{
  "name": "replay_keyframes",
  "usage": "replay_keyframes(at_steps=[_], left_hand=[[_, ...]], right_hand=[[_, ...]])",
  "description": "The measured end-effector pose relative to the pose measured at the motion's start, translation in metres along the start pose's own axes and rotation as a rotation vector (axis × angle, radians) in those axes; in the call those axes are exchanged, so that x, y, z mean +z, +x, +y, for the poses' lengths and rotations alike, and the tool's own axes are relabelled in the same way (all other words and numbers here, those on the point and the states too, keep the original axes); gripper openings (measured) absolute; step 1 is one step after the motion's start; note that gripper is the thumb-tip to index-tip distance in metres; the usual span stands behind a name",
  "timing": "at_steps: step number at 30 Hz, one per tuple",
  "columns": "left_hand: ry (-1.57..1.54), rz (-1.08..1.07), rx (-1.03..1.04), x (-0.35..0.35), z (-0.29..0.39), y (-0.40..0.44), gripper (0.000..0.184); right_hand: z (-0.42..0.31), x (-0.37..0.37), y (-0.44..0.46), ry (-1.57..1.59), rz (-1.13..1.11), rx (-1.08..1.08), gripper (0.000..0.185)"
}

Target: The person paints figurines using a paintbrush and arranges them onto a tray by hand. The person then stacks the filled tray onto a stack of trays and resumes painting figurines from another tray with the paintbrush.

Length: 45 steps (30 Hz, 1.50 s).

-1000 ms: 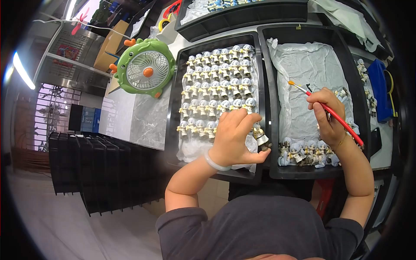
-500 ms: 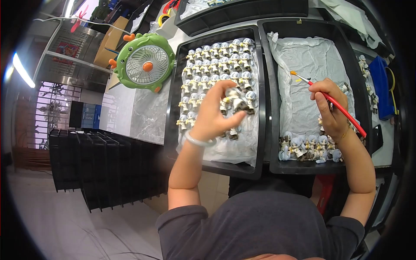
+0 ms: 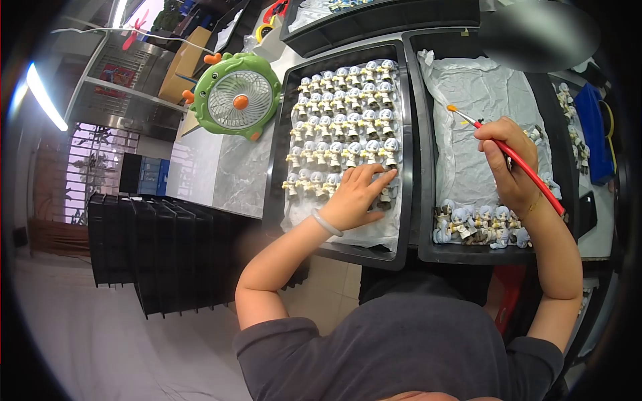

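My left hand (image 3: 358,197) is over the lower rows of the left black tray (image 3: 269,220), palm down, fingers stretched and thumb apart. A small figurine (image 3: 384,198) with dark feet shows partly between its index finger and thumb; the fingers hide what lies beneath. Rows of pale-haired figurines (image 3: 351,154) in white and yellow lie on the tray's white sheet. My right hand (image 3: 511,157) is closed around a red-handled paintbrush (image 3: 535,179), its orange tip pointing up and left over the right black tray (image 3: 461,256). More figurines (image 3: 481,224) are bunched along that tray's near end.
A green animal-shaped fan (image 3: 244,100) stands left of the trays. Another black tray (image 3: 381,28) sits behind them. Blue bin (image 3: 595,134) and loose figurines (image 3: 576,144) are at the right. Black stacked crates (image 3: 167,247) stand on the floor at left. A dark blur covers the upper right.
My left hand has moved down and turned palm down. The figurine it held up is no longer raised in its fingers. My right hand keeps the paintbrush in nearly the same place.
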<state>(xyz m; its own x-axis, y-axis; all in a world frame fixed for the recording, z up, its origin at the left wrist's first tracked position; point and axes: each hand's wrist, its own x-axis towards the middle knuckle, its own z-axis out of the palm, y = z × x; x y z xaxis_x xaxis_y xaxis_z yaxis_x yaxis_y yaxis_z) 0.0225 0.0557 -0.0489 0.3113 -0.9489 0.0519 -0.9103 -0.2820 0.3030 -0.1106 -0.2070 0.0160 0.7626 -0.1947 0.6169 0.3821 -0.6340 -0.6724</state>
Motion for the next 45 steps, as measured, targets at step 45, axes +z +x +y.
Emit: replay_keyframes(at_steps=[45], left_hand=[[-0.24,0.128,0.373,0.065,0.115,0.265,0.027]], right_hand=[[-0.01,0.003,-0.01,-0.188,0.129,-0.633,0.019]])
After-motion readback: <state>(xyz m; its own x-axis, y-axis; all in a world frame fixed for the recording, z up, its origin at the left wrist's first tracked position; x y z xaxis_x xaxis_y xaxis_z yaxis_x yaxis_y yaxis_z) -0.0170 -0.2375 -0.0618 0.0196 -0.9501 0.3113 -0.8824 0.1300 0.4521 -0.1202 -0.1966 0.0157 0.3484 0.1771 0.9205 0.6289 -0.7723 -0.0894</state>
